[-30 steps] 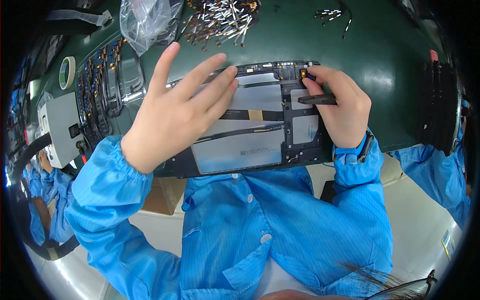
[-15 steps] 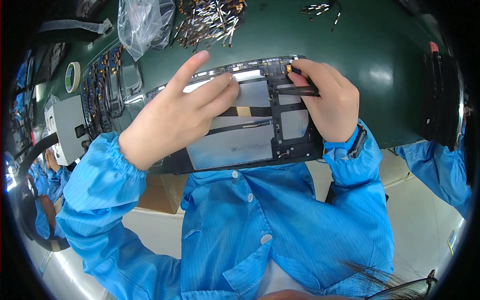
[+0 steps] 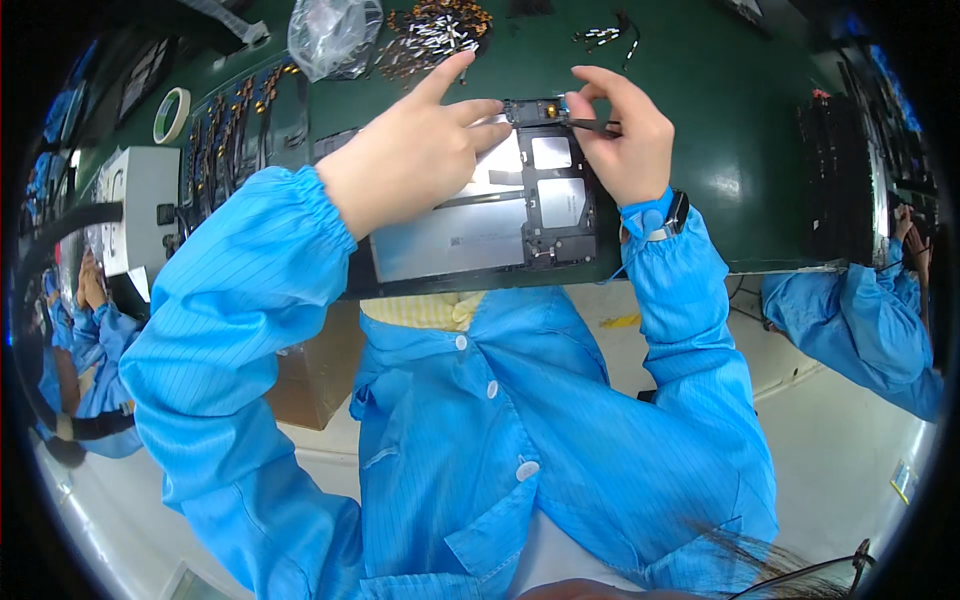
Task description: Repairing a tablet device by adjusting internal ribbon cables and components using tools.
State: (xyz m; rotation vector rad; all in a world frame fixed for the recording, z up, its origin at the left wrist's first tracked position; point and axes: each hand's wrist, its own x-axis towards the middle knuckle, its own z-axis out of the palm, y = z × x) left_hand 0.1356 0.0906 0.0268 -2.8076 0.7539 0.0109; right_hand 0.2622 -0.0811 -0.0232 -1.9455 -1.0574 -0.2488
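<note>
A flat tablet-like housing point(image 3: 450, 243) with silver panels and black strips lies on the bench before me. My left hand point(image 3: 412, 150) spreads over its upper left part. The index finger is stretched out past the housing's far edge, and other fingertips rest near that edge. At the far right corner, my right hand point(image 3: 632, 145) grips dark tweezers point(image 3: 602, 128), with thumb and fingers close to the corner. A small gold-coloured part point(image 3: 552, 111) shows there on the housing. Whether the fingertips also pinch something small is not visible. My left hand hides much of the housing's left side.
Beyond the housing lie a pile of small cable parts point(image 3: 430, 38), a clear plastic bag point(image 3: 335, 38) and a few loose cables point(image 3: 600, 37). Leftward are a row of dark frames point(image 3: 235, 120), a tape roll point(image 3: 171, 115) and a white box point(image 3: 140, 205). Black panels point(image 3: 838, 180) stand rightward.
The whole view has shifted, and the housing sits a little farther up. My right fingers have lifted and spread somewhat at the corner, the tweezers still in hand. My left hand stays over the housing.
</note>
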